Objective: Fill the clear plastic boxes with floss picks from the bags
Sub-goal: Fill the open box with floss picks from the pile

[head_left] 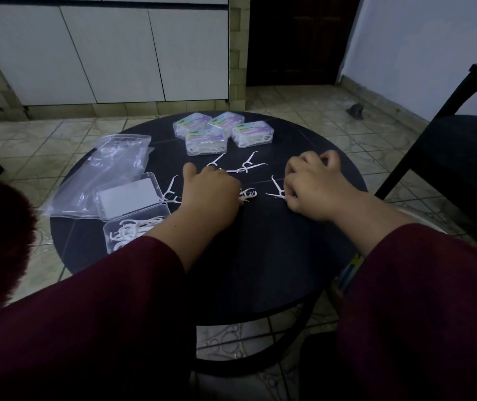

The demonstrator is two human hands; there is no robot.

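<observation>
Picks lie scattered on the round table. Our left hand curls its grip over a small bunch of picks; our right hand pinches one pick. The open box sits near left, partly filled, beside the bag. Risk, in our judgement: tangled picks may drop during transfer, or a sleeve may sweep loose ones off the edge. Four closed boxes carry coloured labels; their writing is too blurred to read.
</observation>
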